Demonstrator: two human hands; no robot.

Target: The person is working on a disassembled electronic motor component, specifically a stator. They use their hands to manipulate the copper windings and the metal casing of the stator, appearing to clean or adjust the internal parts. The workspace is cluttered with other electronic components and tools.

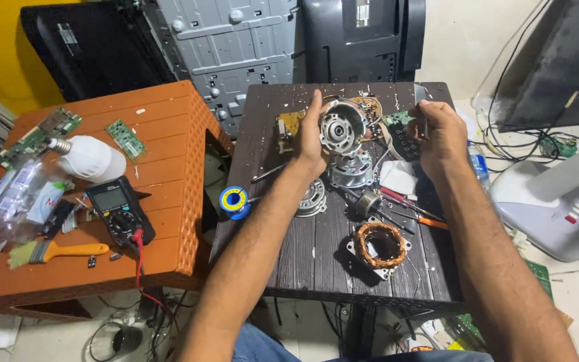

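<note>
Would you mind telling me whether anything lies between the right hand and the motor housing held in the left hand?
Nothing solid blocks it. The right hand is apart from the motor housing in the left hand; only wires and a green circuit board lie between them.

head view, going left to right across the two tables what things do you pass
paintbrush → white bulb → multimeter → solder reel → left hand holding a round motor housing → copper-wound stator → right hand

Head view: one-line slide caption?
Left hand holds a round motor housing over the dark table; right hand grips a small tool.
</note>
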